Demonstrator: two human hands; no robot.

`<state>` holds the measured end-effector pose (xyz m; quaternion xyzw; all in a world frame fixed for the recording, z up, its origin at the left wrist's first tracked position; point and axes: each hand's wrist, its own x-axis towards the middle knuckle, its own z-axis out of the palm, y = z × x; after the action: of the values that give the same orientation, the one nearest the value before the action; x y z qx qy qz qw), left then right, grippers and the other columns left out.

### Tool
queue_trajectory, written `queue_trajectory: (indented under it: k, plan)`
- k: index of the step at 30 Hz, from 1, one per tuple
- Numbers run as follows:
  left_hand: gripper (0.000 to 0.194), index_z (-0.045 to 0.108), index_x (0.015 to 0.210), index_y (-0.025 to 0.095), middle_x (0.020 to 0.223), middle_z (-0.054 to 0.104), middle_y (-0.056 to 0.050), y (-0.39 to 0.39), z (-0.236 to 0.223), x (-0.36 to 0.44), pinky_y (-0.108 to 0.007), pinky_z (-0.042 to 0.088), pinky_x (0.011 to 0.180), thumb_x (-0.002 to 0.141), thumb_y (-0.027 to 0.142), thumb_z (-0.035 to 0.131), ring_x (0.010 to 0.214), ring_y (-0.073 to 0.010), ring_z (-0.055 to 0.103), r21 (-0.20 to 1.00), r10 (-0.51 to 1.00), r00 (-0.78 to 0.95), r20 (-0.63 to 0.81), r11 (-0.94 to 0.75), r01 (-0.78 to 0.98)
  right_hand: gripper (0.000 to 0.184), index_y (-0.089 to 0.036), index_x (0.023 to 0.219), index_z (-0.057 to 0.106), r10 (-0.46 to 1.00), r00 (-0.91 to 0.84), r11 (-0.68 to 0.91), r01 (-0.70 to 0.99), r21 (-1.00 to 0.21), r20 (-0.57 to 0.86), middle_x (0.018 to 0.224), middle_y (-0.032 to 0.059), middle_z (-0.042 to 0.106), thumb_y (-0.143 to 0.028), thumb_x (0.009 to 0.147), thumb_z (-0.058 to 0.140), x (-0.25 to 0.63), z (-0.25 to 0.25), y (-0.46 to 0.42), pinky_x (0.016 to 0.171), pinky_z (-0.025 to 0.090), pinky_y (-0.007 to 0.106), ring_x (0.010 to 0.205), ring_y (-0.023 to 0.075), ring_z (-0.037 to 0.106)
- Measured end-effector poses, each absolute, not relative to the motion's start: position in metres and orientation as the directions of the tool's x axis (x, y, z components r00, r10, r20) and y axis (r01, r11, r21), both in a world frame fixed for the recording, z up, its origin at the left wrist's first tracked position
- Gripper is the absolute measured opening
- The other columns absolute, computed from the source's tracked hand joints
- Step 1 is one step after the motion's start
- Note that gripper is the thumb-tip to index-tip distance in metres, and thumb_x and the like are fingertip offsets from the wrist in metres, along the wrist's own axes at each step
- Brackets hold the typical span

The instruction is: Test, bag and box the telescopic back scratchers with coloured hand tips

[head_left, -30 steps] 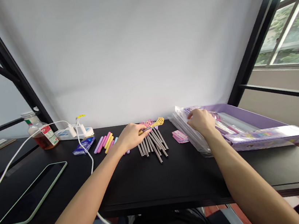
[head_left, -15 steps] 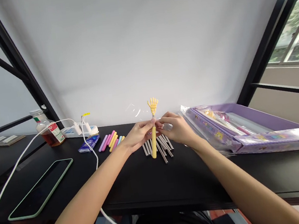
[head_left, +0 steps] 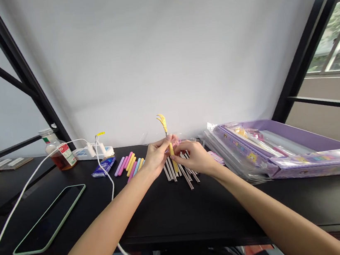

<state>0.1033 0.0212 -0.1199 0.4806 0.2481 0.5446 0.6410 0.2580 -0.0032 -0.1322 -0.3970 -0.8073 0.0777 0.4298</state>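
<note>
A yellow back scratcher (head_left: 172, 152) with a small hand-shaped head stands nearly upright between my hands, its head seen from the side. My left hand (head_left: 158, 156) is closed on its upper part, near the metal neck. My right hand (head_left: 192, 156) pinches the yellow handle lower down. Something pinkish and clear (head_left: 176, 141) shows behind the fingers; I cannot make out what it is. Underneath, several silver metal tubes (head_left: 187, 179) lie on the black table, partly hidden by my hands. Left of them is a group of pink, yellow, purple and blue sticks (head_left: 131, 164).
A purple box (head_left: 306, 166) with wrapped contents stands at the right, clear plastic bags (head_left: 233, 156) beside it. Pink cards (head_left: 216, 157) lie nearby. At left are a phone (head_left: 50, 218), a bottle (head_left: 62, 156), a blue packet (head_left: 104, 167), a power strip (head_left: 82, 154) and a white cable (head_left: 112, 183).
The back scratcher has turned so its head shows side-on, and moved slightly left. My right hand has come down onto its handle. Pink cards now show to the right of that hand.
</note>
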Motion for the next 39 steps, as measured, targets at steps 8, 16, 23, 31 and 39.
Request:
queue_trajectory:
  k: [8, 16, 23, 31, 39]
  plan:
    - [0.039, 0.079, 0.088, 0.013, 0.112, 0.074, -0.014, 0.022, -0.119, 0.104, -0.042, 0.054, 0.102, 0.071, 0.047, 0.086, 0.12, -0.0294, 0.063, 0.872, 0.953, 0.189, 0.237, -0.123, -0.474, 0.025, -0.018, 0.08, 0.065, 0.8, -0.257, 0.59, 0.495, -0.637, 0.542, 0.072, 0.002, 0.065, -0.039, 0.092, 0.058, 0.252, -0.13, -0.004, 0.064, 0.04, 0.028, 0.064, 0.0144, 0.053]
    - [0.046, 0.071, 0.113, 0.017, 0.123, 0.064, -0.009, 0.048, -0.123, 0.068, -0.039, 0.061, 0.091, 0.069, 0.015, 0.083, 0.092, -0.0196, 0.073, 0.905, 0.94, -0.031, 0.339, -0.335, -0.261, 0.052, -0.015, 0.094, 0.065, 0.949, -0.09, 0.316, 0.286, -0.904, 0.303, 0.061, -0.0074, 0.027, -0.066, 0.09, 0.053, 0.298, -0.114, -0.002, 0.046, 0.019, 0.026, 0.049, 0.0088, 0.023]
    - [0.013, 0.073, 0.093, 0.013, 0.1, 0.073, -0.009, 0.055, -0.13, 0.069, -0.038, 0.058, 0.094, 0.087, 0.02, 0.064, 0.094, -0.0198, 0.072, 0.902, 0.905, -0.044, 0.423, -0.425, -0.07, 0.05, -0.018, 0.086, 0.069, 0.914, -0.39, 0.321, 0.518, -0.793, 0.115, 0.058, -0.0069, 0.029, -0.067, 0.086, 0.061, 0.331, -0.101, -0.013, 0.048, 0.017, 0.027, 0.051, 0.0088, 0.024]
    - [0.061, 0.057, 0.13, 0.027, 0.132, 0.054, -0.008, 0.048, -0.127, 0.064, -0.036, 0.064, 0.085, 0.074, 0.024, 0.082, 0.102, -0.0222, 0.072, 0.881, 0.897, 0.02, 0.441, -0.429, -0.198, 0.054, -0.016, 0.076, 0.073, 0.921, -0.379, 0.313, 0.591, -0.743, 0.086, 0.054, -0.0041, 0.036, -0.068, 0.083, 0.064, 0.346, -0.104, -0.008, 0.048, 0.019, 0.028, 0.051, 0.0095, 0.028]
    - [0.035, 0.071, 0.104, 0.012, 0.113, 0.072, -0.015, 0.053, -0.133, 0.068, -0.048, 0.056, 0.102, 0.076, 0.029, 0.083, 0.111, -0.0276, 0.069, 0.89, 0.906, 0.102, 0.411, -0.375, -0.26, 0.052, -0.017, 0.074, 0.073, 0.928, -0.365, 0.298, 0.601, -0.741, 0.076, 0.053, -0.0037, 0.036, -0.067, 0.081, 0.066, 0.344, -0.104, -0.009, 0.049, 0.021, 0.028, 0.051, 0.0099, 0.028]
